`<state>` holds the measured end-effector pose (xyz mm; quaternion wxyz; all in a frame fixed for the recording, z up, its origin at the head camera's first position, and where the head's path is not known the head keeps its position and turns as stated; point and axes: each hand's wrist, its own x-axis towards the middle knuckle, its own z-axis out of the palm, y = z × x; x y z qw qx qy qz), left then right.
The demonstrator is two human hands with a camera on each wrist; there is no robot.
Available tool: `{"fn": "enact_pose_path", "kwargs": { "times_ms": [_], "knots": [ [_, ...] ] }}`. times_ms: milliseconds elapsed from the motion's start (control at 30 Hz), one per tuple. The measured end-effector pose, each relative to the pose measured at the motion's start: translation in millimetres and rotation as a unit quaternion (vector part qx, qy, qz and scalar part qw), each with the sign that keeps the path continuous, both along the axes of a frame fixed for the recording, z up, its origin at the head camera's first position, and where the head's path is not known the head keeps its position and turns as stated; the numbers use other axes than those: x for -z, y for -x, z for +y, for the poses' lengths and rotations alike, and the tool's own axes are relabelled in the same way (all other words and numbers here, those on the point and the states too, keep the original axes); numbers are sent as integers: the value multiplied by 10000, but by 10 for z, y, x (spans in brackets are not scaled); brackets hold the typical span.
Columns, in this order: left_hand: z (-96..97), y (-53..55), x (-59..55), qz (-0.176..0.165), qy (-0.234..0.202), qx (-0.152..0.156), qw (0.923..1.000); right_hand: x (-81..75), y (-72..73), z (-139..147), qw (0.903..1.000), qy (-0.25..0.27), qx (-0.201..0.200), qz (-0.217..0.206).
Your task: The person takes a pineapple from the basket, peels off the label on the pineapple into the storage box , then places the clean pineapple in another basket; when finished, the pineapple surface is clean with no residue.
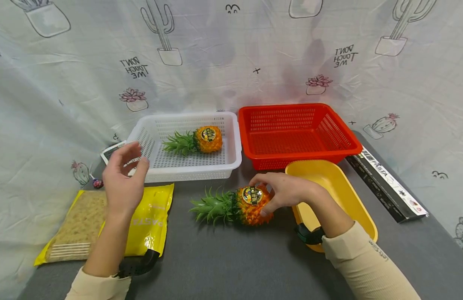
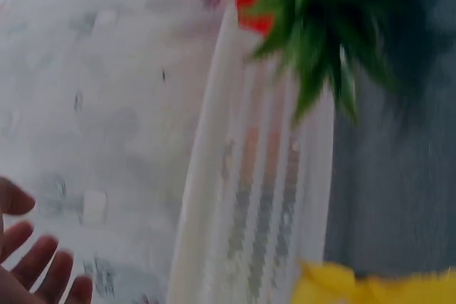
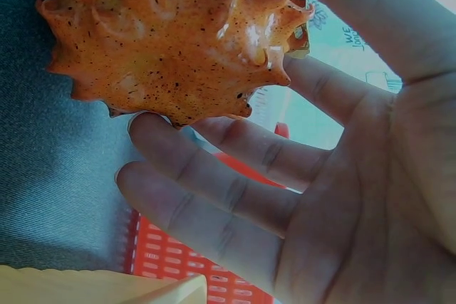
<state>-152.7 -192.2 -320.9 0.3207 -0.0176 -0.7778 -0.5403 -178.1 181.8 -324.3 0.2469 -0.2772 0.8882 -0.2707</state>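
My right hand (image 1: 287, 192) grips the fruit end of a small pineapple (image 1: 254, 212) on the grey table, thumb on the near side and fingers on the far side. The pineapple's green leaves point left, and a round label sits on its upper side. In the right wrist view its spiky orange base (image 3: 171, 40) lies against the fingers (image 3: 263, 151). Holding nothing, my left hand (image 1: 123, 183) is raised with loosely bent fingers over a yellow pasta bag (image 1: 152, 221). Beyond it, a second pineapple (image 1: 208, 139) lies in the white basket (image 1: 190, 171).
A red basket (image 1: 299, 160) stands at the back, right of the white one. In front of it is a yellow tray (image 1: 351, 204), partly behind my right forearm. A long black-and-white pasta box (image 1: 389, 183) lies at the right. A printed curtain (image 1: 216, 54) hangs behind.
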Motion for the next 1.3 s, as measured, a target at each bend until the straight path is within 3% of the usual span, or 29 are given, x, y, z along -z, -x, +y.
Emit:
{"fn": "enact_pose_path", "kwargs": {
  "times_ms": [67,133,200,300,467,700,867,1033,1300],
  "knots": [
    [97,-47,-14,-37,360,573,9977,-2,3,-4,10000,25,-15,7],
    [188,-84,-26,-294,740,1103,9907,-1,8,-7,10000,29,-17,18],
    [274,-108,-25,-610,1120,1601,9788,4,15,-7,10000,36,-19,17],
    [412,-117,-14,-1009,1646,2115,9581,12,20,-2,10000,48,-22,28],
    [674,-113,21,-1307,2407,2665,9241,19,13,5,10000,59,24,25],
    [966,-90,87,-1600,3110,3137,8828,49,1,15,9998,131,117,-47],
    [1061,-66,117,-1843,3403,3267,8623,51,-4,15,9998,147,120,-27],
    [1116,-37,153,-1913,3594,3411,8473,43,-13,21,9999,117,64,98],
    [1188,-16,214,-2035,3792,3427,8351,24,-31,23,9998,100,136,48]
  ]
}}
